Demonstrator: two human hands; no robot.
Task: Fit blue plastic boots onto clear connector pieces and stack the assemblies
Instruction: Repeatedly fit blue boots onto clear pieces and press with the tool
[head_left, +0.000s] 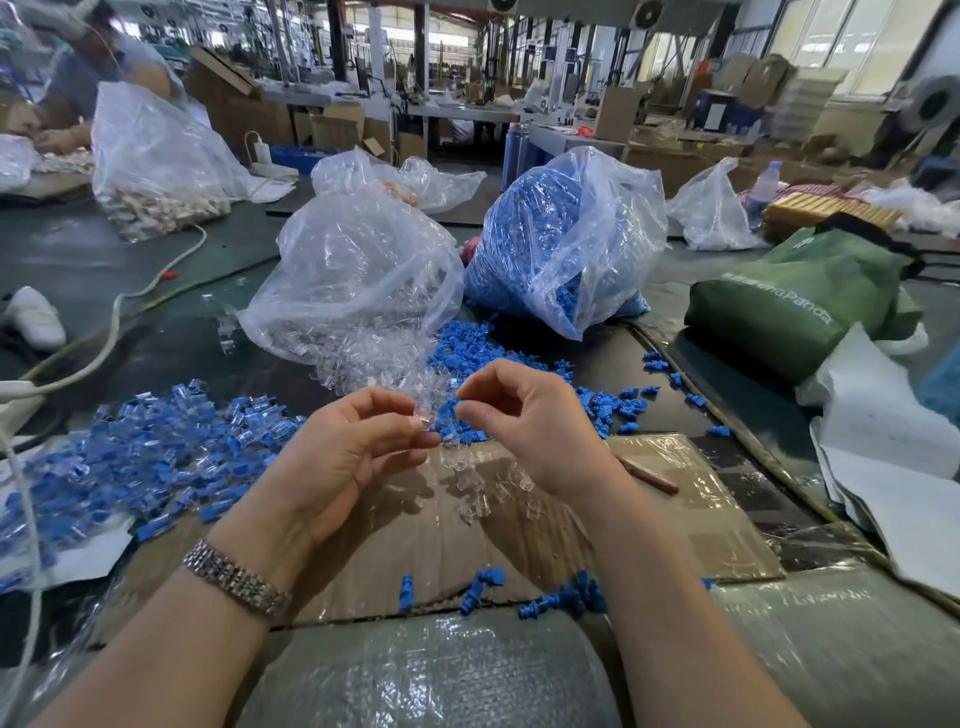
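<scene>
My left hand (358, 441) pinches a clear connector piece (423, 417) between thumb and fingertips, above the cardboard sheet (675, 519). My right hand (524, 415) hovers just right of it with curled fingers; whether it holds anything is hidden. Loose blue boots (467, 343) lie in a heap behind my hands. A few clear connectors (483, 493) lie on the cardboard under my hands. A pile of finished blue-and-clear assemblies (156, 457) spreads at the left. More blue boots (561, 597) lie at the cardboard's near edge.
A clear bag of connectors (358, 280) and a bag of blue boots (566, 244) stand behind the heap. A green bag (800, 301) and white paper (893, 467) lie right. A white cable (109, 338) runs at left. Another person (88, 78) works far left.
</scene>
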